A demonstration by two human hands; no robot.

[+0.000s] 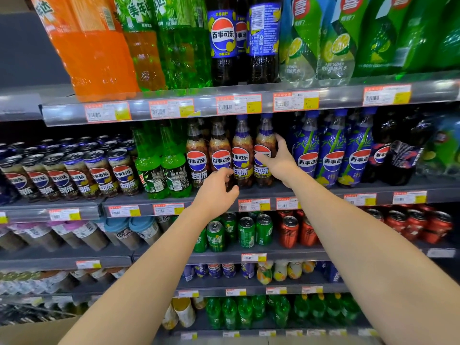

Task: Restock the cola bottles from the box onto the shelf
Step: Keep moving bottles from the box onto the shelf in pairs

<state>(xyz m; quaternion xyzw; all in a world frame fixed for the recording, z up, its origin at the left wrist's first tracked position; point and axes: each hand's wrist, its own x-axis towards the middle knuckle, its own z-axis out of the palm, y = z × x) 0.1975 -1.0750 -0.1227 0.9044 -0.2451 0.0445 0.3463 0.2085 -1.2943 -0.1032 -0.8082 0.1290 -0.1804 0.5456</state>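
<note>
Several cola bottles with red, white and blue logos stand in a row on the middle shelf (323, 192). My right hand (278, 158) wraps the rightmost cola bottle (265, 135) at its label, thumb in front, fingers behind. My left hand (216, 190) has its fingers curled on the lower part of the second cola bottle (220, 148) in that row, hiding the bottle's base. Another cola bottle (241, 150) stands between the two. A corner of the cardboard box (32, 332) shows at the bottom left.
Green soda bottles (161, 165) stand left of the colas, blue-labelled bottles (331, 150) to the right. Cola cans (74, 175) fill the left section. Large bottles crowd the shelf above; green cans (246, 230) and red cans (413, 222) sit below.
</note>
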